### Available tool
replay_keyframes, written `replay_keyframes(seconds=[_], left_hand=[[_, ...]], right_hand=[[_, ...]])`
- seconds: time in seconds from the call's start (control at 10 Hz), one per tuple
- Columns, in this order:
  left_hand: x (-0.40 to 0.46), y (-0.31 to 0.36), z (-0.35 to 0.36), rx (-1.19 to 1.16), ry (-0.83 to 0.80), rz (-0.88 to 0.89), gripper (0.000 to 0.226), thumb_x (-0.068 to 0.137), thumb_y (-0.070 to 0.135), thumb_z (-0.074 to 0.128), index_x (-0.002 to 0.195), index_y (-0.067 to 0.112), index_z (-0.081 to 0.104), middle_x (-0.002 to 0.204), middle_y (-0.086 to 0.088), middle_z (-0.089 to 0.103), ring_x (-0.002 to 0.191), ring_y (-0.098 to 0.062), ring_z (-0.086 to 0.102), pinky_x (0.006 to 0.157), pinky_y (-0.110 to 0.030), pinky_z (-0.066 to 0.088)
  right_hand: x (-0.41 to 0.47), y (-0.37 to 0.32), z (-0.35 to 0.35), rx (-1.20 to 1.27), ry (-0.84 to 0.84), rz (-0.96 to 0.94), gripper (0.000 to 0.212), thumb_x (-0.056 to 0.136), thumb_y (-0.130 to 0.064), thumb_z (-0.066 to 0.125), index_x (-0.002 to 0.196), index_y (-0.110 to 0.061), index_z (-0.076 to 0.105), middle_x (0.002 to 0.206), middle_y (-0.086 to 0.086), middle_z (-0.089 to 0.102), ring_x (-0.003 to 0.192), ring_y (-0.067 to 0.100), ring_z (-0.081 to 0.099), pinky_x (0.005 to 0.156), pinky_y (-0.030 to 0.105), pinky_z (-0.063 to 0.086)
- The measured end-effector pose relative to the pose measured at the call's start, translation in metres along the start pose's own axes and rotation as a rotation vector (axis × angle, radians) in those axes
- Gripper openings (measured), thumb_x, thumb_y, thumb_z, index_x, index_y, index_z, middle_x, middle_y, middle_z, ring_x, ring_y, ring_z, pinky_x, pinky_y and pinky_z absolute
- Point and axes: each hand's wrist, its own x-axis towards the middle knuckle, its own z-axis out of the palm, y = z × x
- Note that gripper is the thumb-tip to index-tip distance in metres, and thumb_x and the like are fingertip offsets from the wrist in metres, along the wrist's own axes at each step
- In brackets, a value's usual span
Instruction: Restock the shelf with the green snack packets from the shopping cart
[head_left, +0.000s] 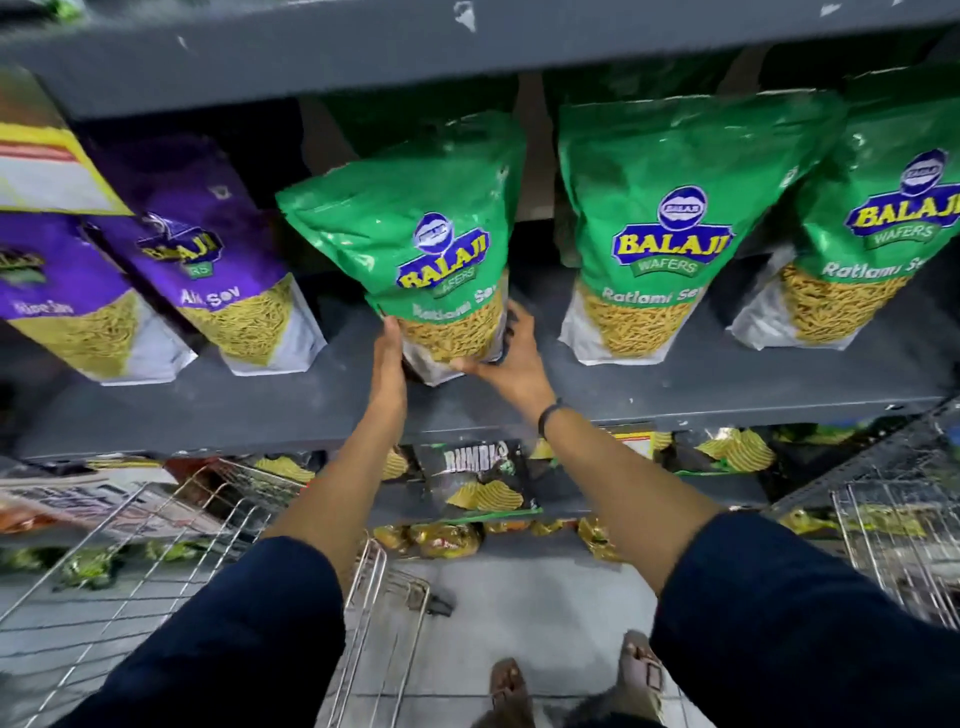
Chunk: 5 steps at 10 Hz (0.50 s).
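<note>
**Green packet held on the grey shelf**

A matte grey metal shelf carries glossy pouches. The wire shopping cart sits below left. Left hand and right hand clasp the green snack packet at its base, tilted, bottom touching the shelf.

navy sleeves, black wristband, sandals

Two purple Balaji snack pouches lean on the left, beneath a tilted yellow-and-white packet. On the lower tier, a black Rumbles crisp bag faces out among blurred dark packets. Below them sit shiny golden wrapped packs. Grey floor tiles spread underneath.
</note>
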Motion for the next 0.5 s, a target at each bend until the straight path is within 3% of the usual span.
replay_keyframes(seconds=[0.1,0.2,0.3,0.4,0.5], left_hand=[[-0.001,0.012,0.000,-0.063,-0.060,0.003,0.038,0.097,0.045,0.026,0.127,0.027,0.041,0.135,0.008,0.043,0.124,-0.013,0.044,0.111,-0.035,0.033],[0.009,-0.002,-0.010,-0.067,-0.083,-0.043,0.062,0.088,0.061,0.031,0.137,0.024,0.037,0.149,0.002,0.037,0.135,-0.017,0.038,0.116,-0.042,0.027],[0.013,-0.006,-0.014,-0.086,-0.074,-0.093,0.063,0.089,0.060,0.032,0.140,0.023,0.035,0.150,-0.002,0.037,0.137,-0.019,0.037,0.117,-0.044,0.027],[0.002,0.000,-0.011,-0.088,-0.079,-0.074,0.060,0.091,0.057,0.031,0.140,0.023,0.034,0.149,0.000,0.038,0.137,-0.018,0.036,0.116,-0.040,0.027],[-0.010,-0.002,-0.007,-0.092,0.018,-0.028,0.059,0.091,0.056,0.031,0.137,0.020,0.038,0.145,-0.003,0.043,0.134,-0.020,0.040,0.114,-0.038,0.030]], right_hand=[[-0.002,-0.004,0.010,0.011,0.063,0.018,0.104,0.038,-0.037,0.086,0.121,-0.008,0.032,0.114,0.004,0.050,0.112,0.024,0.054,0.092,0.020,0.050],[-0.015,0.002,0.016,-0.011,0.151,-0.045,0.087,0.047,-0.025,0.086,0.116,-0.008,0.035,0.113,0.004,0.048,0.104,0.015,0.053,0.079,0.005,0.045],[-0.019,0.003,0.020,-0.025,0.167,-0.049,0.084,0.051,-0.020,0.087,0.115,-0.008,0.035,0.113,0.004,0.046,0.100,0.011,0.052,0.079,0.004,0.045],[-0.025,-0.001,0.016,-0.062,0.143,-0.028,0.087,0.053,-0.018,0.087,0.120,-0.006,0.033,0.116,0.005,0.045,0.106,0.018,0.053,0.091,0.024,0.051],[-0.030,-0.004,0.013,-0.070,0.107,-0.012,0.092,0.054,-0.028,0.085,0.126,-0.010,0.031,0.124,0.009,0.046,0.116,0.026,0.050,0.098,0.041,0.048]])
